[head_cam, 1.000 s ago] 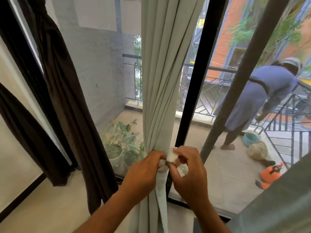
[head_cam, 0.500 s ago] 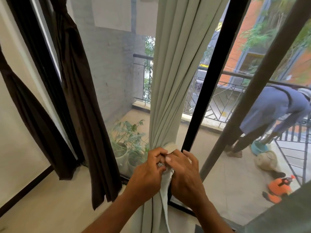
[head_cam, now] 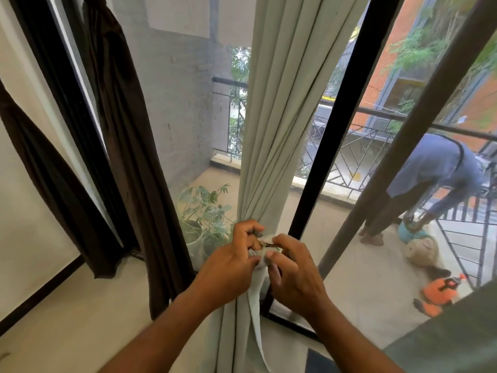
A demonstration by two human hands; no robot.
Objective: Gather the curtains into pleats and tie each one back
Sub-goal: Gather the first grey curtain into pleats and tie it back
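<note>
Pale-green curtain (head_cam: 271,130) gathered — 2 hands, left (head_cam: 231,265) and right (head_cam: 295,275), curled (knuckles up) pinching its tie-back (head_cam: 255,297).

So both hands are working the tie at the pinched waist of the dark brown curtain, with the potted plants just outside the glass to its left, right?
Not quite. In the head view the left hand and right hand work the tie on the pale grey-green pleated curtain, not the dark brown curtain, which hangs untouched further left. The rest holds: the potted plants stand outside the glass, left of the gathered waist.

Matt pale-green cloth curtain (head_cam: 271,135) (smoothly pleated); dark brown curtain (head_cam: 126,162) faintly sheened; glossy black window frame (head_cam: 330,135).
</note>
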